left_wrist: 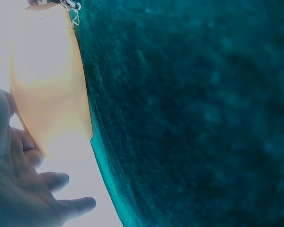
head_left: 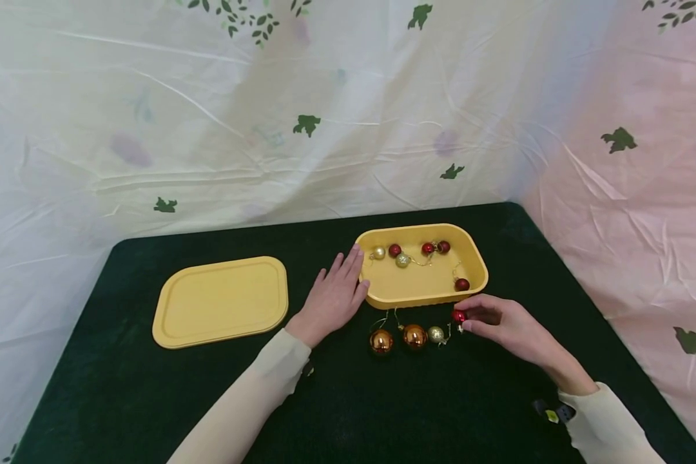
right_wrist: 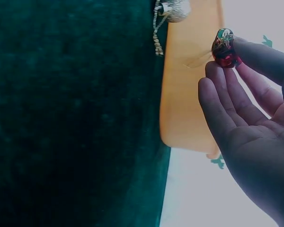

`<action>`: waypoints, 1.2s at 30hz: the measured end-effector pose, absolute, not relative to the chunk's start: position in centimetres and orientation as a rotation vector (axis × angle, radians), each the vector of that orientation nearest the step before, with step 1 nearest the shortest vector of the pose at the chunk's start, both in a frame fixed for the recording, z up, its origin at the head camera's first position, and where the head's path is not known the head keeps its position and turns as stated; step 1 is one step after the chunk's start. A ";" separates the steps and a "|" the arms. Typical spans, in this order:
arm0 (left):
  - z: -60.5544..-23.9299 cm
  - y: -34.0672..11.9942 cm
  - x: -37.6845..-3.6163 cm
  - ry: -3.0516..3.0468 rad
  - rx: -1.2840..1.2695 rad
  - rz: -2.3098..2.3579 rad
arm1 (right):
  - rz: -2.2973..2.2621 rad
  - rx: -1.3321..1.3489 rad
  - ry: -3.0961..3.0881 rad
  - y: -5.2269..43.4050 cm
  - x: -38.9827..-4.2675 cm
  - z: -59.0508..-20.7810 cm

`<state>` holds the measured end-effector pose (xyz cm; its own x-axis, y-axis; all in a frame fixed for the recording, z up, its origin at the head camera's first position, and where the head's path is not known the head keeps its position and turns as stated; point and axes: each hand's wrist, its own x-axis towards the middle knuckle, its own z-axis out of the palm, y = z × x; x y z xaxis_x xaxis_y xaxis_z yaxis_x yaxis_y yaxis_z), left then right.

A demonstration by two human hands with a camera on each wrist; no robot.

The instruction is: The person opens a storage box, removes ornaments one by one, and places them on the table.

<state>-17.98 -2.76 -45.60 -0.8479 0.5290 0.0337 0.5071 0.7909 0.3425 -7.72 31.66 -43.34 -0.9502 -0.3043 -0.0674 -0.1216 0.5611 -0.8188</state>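
A yellow tray-like box (head_left: pixel 414 295) holds several small red and gold Christmas baubles, among them a red one (head_left: pixel 462 284) near its right end. My left hand (head_left: pixel 338 293) rests against the box's left side with its fingers straight. Between thumb and fingers, my right hand (head_left: pixel 501 325) pinches a small shiny red bauble (right_wrist: pixel 224 49) just in front of the box's near right corner. Left of that hand, two larger copper baubles (head_left: pixel 414 336) and a small glittery gold bauble (head_left: pixel 436 334) lie in a row on the dark cloth.
The flat yellow lid (head_left: pixel 223 301) lies to the left on the dark green tablecloth (head_left: pixel 348 412). Behind the table hangs a pale curtain (head_left: pixel 348 129) with green bird and leaf prints, continuing along the sides.
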 end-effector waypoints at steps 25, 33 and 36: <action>-45.5 -2.8 -17.9 2.905 0.841 0.540 | -1.196 -0.405 2.624 32.0 -8.4 -46.2; -45.6 -2.7 -18.0 2.906 0.839 0.541 | -1.174 -0.421 2.637 32.0 -8.5 -46.3; -45.6 -2.7 -18.0 2.901 0.835 0.545 | -1.176 -0.421 2.633 32.1 -8.4 -46.3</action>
